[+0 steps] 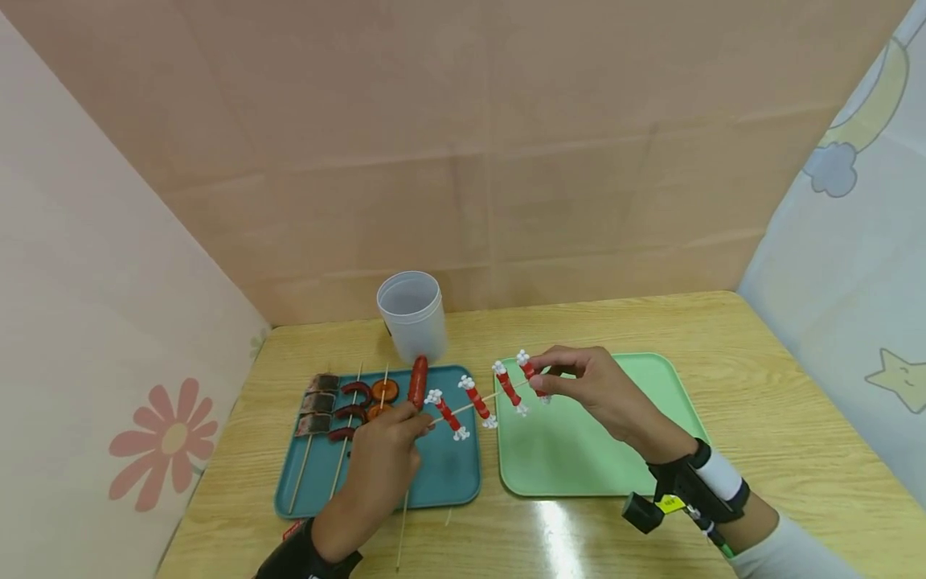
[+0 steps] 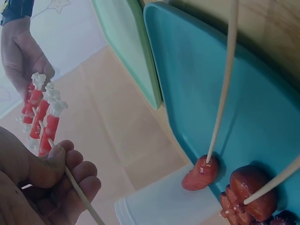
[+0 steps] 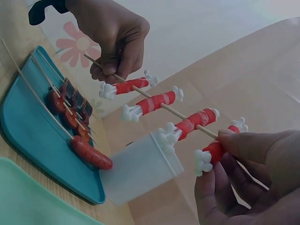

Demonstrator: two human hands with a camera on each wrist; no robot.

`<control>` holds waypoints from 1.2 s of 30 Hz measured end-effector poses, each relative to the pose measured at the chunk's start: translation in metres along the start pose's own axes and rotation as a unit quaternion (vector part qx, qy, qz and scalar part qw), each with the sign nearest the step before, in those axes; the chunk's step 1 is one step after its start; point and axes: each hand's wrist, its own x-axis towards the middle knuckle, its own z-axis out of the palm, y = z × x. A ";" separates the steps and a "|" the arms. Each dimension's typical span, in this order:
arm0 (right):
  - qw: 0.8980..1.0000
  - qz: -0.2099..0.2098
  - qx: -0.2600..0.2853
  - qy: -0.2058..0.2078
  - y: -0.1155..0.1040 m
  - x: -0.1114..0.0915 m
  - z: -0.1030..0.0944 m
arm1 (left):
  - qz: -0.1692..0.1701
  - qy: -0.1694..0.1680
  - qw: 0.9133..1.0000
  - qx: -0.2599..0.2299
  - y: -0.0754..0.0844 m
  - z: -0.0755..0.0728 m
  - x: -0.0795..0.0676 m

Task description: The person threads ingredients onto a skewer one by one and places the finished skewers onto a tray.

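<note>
Between my two hands runs a thin wooden skewer (image 1: 490, 396) carrying several red rolls with knobbly white ends. My left hand (image 1: 388, 450) pinches the bare stick between thumb and fingers, close beside the nearest roll (image 1: 448, 415). At the far end, my right hand (image 1: 596, 390) pinches the outermost roll (image 3: 215, 152), thumb on one side and fingers on the other. The skewer is held in the air, slanting up to the right over both trays. In the right wrist view a second (image 3: 154, 101) and third roll (image 3: 194, 121) sit spaced along the stick.
A blue tray (image 1: 452, 478) bears a sausage skewer (image 1: 418, 381), dark-skinned square pieces (image 1: 315, 404) on a stick, and skewers of curled sausages and round orange pieces (image 1: 386, 391). Right of it lies a green tray (image 1: 600, 458). A translucent cup (image 1: 421, 331) stands behind the blue tray.
</note>
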 end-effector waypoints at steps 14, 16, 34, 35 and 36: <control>1.000 0.026 0.012 0.004 0.006 0.002 0.002 | -0.035 -0.060 0.997 -0.019 -0.002 -0.001 -0.007; 1.000 0.026 0.009 0.007 0.006 0.002 0.002 | -0.041 -0.075 0.996 -0.031 -0.002 -0.002 -0.009; 0.996 0.027 -0.081 -0.037 0.041 0.025 0.037 | -0.331 -0.197 0.877 -0.287 -0.003 0.032 -0.035; 0.993 0.028 -0.106 -0.037 0.044 0.027 0.044 | -0.332 -0.198 0.877 -0.285 -0.003 0.035 -0.035; 0.990 0.029 -0.135 -0.035 0.047 0.030 0.051 | -0.334 -0.200 0.876 -0.284 -0.002 0.037 -0.035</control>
